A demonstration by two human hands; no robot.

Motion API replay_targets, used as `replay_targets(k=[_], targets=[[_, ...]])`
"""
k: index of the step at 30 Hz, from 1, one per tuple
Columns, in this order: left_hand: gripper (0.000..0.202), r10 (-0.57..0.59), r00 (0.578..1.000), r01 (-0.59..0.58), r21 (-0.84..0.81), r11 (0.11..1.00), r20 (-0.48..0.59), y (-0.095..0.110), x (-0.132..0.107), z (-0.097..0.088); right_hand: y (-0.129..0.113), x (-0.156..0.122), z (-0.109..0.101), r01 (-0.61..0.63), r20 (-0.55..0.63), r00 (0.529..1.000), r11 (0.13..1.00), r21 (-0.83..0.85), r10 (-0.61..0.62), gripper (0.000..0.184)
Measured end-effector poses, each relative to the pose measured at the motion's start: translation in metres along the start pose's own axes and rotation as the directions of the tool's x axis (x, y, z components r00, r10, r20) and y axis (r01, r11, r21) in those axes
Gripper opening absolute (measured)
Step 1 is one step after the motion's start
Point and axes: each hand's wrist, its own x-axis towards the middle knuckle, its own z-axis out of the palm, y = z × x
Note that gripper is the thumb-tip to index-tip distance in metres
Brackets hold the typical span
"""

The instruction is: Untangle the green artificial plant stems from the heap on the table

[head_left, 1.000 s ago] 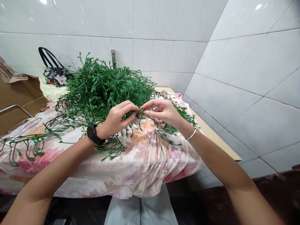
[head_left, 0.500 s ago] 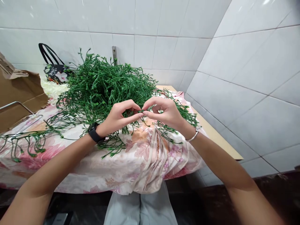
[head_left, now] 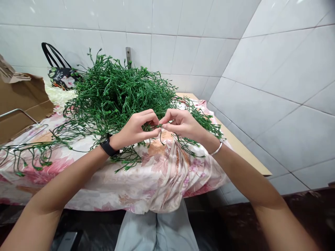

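Between my two hands is a thin green artificial stem (head_left: 162, 138), its lower end hanging down below my fingertips. My left hand (head_left: 138, 127), with a black watch on the wrist, pinches it from the left with thumb and forefinger. From the right, my right hand (head_left: 183, 125) pinches at the same spot, its fingertips almost touching the left ones. Just behind them rises a big heap of green artificial stems (head_left: 123, 90) with small branching tips. The fingers hide most of the piece being held.
A floral cloth (head_left: 110, 188) covers the table, bunched at the front. On the left are a cardboard box (head_left: 23, 104), a bent metal wire rod (head_left: 28, 137), white flowers (head_left: 61, 97) and a floral bag (head_left: 62, 77). Tiled walls (head_left: 267, 87) stand behind and right.
The fingertips have shifted slightly, and more of the thin stem now hangs below them. The whole view has tilted a little; the heap stays as it was.
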Motion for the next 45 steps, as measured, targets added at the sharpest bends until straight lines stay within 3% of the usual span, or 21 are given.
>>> replay_targets(k=[4, 8, 16, 23, 26, 29, 34, 41, 45], targets=[[0.007, 0.064, 0.998, -0.064, 0.077, 0.995, 0.001, 0.0, -0.001, 0.001, 0.003, 0.001, -0.003, -0.079, 0.094, 0.993, 0.987, 0.138, 0.066, 0.009], [0.008, 0.125, 0.99, -0.113, 0.171, 0.979, -0.063, -0.003, -0.002, 0.003, 0.004, 0.001, -0.003, -0.079, 0.102, 0.993, 0.973, 0.215, 0.059, 0.01], [0.009, 0.245, 0.96, -0.187, 0.338, 0.922, -0.136, -0.003, -0.004, 0.006, 0.0, 0.001, 0.0, -0.139, 0.014, 0.99, 0.989, 0.055, 0.138, 0.025], [0.01, 0.308, 0.946, -0.235, 0.442, 0.866, -0.101, -0.002, -0.006, 0.009, -0.002, -0.002, 0.001, -0.102, 0.084, 0.992, 0.994, 0.04, 0.098, 0.024], [0.014, 0.285, 0.955, -0.21, 0.485, 0.849, -0.086, -0.001, -0.006, 0.013, -0.003, -0.002, 0.0, -0.074, 0.094, 0.993, 0.997, -0.019, 0.076, 0.025], [0.018, 0.225, 0.97, -0.143, 0.537, 0.831, -0.089, -0.001, -0.005, 0.018, -0.003, -0.001, -0.002, 0.004, 0.055, 0.998, 0.976, -0.22, 0.008, 0.021], [0.021, 0.087, 0.996, -0.062, 0.558, 0.827, -0.019, -0.004, -0.005, 0.02, -0.002, -0.001, -0.008, 0.1, 0.083, 0.995, 0.79, -0.605, -0.062, 0.018], [0.026, -0.035, 0.998, 0.009, 0.429, 0.903, 0.054, -0.001, -0.006, 0.019, -0.004, -0.003, -0.006, 0.151, 0.134, 0.988, 0.694, -0.704, -0.079, 0.022], [0.027, -0.054, 0.998, 0.065, 0.342, 0.937, -0.04, 0.004, -0.006, 0.015, -0.005, -0.006, -0.003, 0.131, 0.111, 0.991, 0.657, -0.742, -0.072, 0.028]])
